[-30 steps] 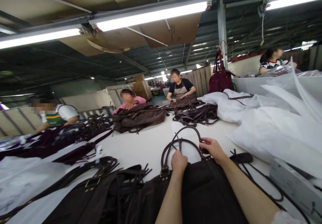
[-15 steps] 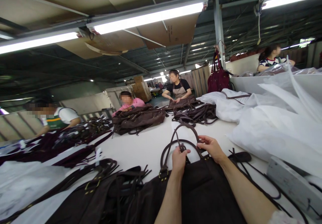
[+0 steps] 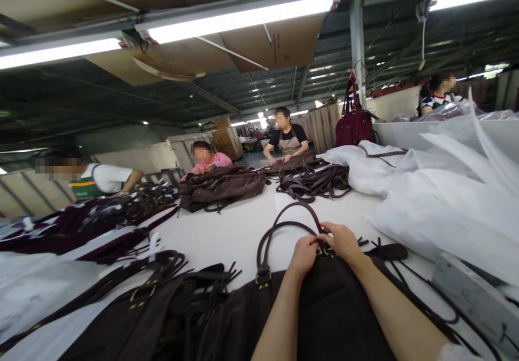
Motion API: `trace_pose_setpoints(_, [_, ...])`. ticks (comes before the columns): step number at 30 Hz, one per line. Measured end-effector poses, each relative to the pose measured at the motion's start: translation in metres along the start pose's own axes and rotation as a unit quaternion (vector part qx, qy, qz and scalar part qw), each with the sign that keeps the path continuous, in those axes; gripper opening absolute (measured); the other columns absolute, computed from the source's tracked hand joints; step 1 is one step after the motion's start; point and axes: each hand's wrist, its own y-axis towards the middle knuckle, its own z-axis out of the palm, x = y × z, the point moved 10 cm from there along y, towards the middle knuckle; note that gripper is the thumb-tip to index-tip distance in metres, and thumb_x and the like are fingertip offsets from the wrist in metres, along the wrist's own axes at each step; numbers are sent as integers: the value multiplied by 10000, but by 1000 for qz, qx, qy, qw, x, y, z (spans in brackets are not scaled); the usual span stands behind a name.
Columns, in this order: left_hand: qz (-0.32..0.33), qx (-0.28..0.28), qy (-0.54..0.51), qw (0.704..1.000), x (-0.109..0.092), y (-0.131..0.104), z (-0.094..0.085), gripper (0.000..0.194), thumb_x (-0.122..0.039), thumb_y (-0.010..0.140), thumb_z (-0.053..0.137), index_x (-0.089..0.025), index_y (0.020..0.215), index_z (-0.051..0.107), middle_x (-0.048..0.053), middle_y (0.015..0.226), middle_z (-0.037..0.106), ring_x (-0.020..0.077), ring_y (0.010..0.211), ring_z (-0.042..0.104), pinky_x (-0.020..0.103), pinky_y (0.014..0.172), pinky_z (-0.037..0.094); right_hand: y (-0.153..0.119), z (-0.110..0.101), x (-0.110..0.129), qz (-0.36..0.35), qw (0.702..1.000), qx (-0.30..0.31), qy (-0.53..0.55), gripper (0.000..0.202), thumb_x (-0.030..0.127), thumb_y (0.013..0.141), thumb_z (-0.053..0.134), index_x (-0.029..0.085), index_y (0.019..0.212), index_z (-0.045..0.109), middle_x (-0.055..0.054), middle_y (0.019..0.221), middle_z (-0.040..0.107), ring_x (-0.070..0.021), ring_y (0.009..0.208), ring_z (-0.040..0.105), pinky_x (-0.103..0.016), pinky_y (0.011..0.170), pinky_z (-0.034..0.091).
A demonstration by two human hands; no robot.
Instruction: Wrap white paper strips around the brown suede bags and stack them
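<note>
A dark brown handbag (image 3: 334, 307) lies in front of me, its two looped handles (image 3: 298, 205) standing up. Brass-coloured hardware (image 3: 263, 278) fixes the handle at its left base. My right hand (image 3: 343, 243) is closed around the right leg of a handle, just above where it joins the bag. Against its fingers, at the same spot, my left hand (image 3: 304, 255) has its fingers pinched together. What the left fingers hold is hidden. Left of this bag lies another dark bag (image 3: 121, 318) with loose straps.
More brown bags (image 3: 225, 188) and a heap of straps (image 3: 316, 181) lie across the white table (image 3: 227, 242). White plastic wrapping (image 3: 438, 209) and a grey metal box (image 3: 472, 296) are at right. Several co-workers sit or stand around, one in an apron (image 3: 290, 145).
My left hand has moved right, from the dark thin strap inside the handles to the right handle base beside my right hand. The right hand stays at the handle. The co-worker at left shifted an arm.
</note>
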Motion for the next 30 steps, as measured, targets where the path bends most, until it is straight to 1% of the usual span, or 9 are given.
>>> trace_pose_setpoints(3, [-32,-63,102,992,15,-6,-28,211,-289,920,531,-171,1078,607,76,1129,600,211,1033,566,421,922,457,4,18,-5,15,997,58,-43,175,344,808,636,232,916,716,-61,976,712,-234,1004,626,-293,838,437])
trace_pose_setpoints(8, [-149,-196,227,942,56,-24,-75,326,-152,831,530,-147,1154,568,175,1276,487,342,1266,375,485,1001,332,31,34,-2,32,990,84,-112,334,423,890,525,175,1066,662,-137,1083,670,-254,1069,597,-332,865,427])
trace_pose_setpoints(11, [-200,-198,257,925,82,-23,-81,328,-101,834,457,-112,1142,571,206,1216,513,344,1159,470,471,909,394,49,49,7,38,985,83,-149,480,428,889,538,146,1277,527,-174,1141,632,-276,1074,591,-358,863,435])
trace_pose_setpoints(14, [-202,-180,281,921,95,-16,-80,331,-55,849,372,-122,1058,621,180,1138,560,302,1075,528,419,874,409,65,64,17,39,980,75,-182,671,336,857,612,133,1430,329,-205,1240,563,-298,1129,554,-378,891,430])
trace_pose_setpoints(18, [-198,-177,293,918,103,-14,-81,380,-68,866,357,-170,1153,585,155,1141,573,280,1058,545,395,858,421,82,74,25,43,973,92,-206,500,297,898,577,111,1342,441,-175,1183,588,-267,1081,577,-407,893,455])
trace_pose_setpoints(22, [-200,-185,287,918,105,-17,-86,521,-47,848,370,-185,1347,427,143,1143,588,255,1011,581,371,820,446,88,64,29,28,969,115,-219,322,378,921,555,145,1141,577,-78,1116,603,-194,968,600,-403,852,505])
trace_pose_setpoints(25, [-196,-204,284,916,97,-21,-94,618,-56,831,416,-162,1428,299,153,1159,588,251,983,595,366,802,460,86,42,36,5,969,93,-229,271,339,928,538,134,1099,580,-88,1099,609,-205,979,597,-399,852,495])
trace_pose_setpoints(28, [-177,-251,291,906,71,-20,-112,736,-160,837,505,-157,1479,143,199,1358,448,289,1161,504,407,895,435,77,15,51,-34,970,52,-234,216,233,936,459,124,1099,548,-139,1106,612,-252,1017,598,-381,849,464])
trace_pose_setpoints(30, [-138,-288,314,894,42,-14,-128,873,-269,814,600,-160,1491,60,217,1491,260,323,1334,317,458,1012,350,68,0,63,-65,970,34,-232,221,200,941,392,129,1109,517,-157,1074,624,-268,984,617,-361,817,455])
